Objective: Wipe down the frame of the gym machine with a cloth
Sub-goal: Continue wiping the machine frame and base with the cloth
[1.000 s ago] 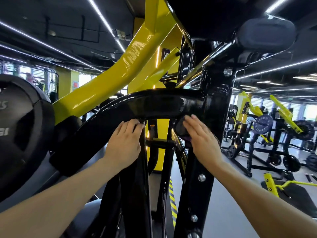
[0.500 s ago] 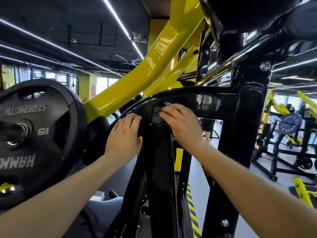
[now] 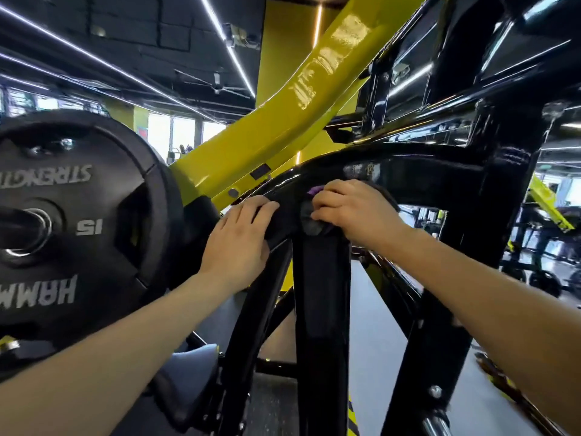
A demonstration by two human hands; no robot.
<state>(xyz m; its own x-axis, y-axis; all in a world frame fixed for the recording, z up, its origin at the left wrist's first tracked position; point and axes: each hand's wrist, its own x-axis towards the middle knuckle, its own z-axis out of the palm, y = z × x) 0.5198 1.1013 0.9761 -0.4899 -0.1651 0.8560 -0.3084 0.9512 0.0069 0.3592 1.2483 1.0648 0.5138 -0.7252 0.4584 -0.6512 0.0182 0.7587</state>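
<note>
The gym machine has a glossy black curved frame bar (image 3: 418, 166) running across the middle, with black uprights (image 3: 320, 309) below it. My right hand (image 3: 352, 212) grips a dark grey cloth (image 3: 311, 223) with a purple edge and presses it on the bar where it meets the upright. My left hand (image 3: 242, 240) rests on the same bar just to the left, fingers laid over its top. Most of the cloth is hidden under my right hand.
A yellow frame arm (image 3: 283, 121) slopes up behind the black bar. A black weight plate (image 3: 78, 228) hangs on a sleeve at the left. A grey seat pad (image 3: 185, 372) sits low down. Other machines (image 3: 547, 212) stand at the far right.
My right hand has slid the cloth leftward along the black bar toward my left hand and now curls round it at the upright. My left hand stays on the bar.
</note>
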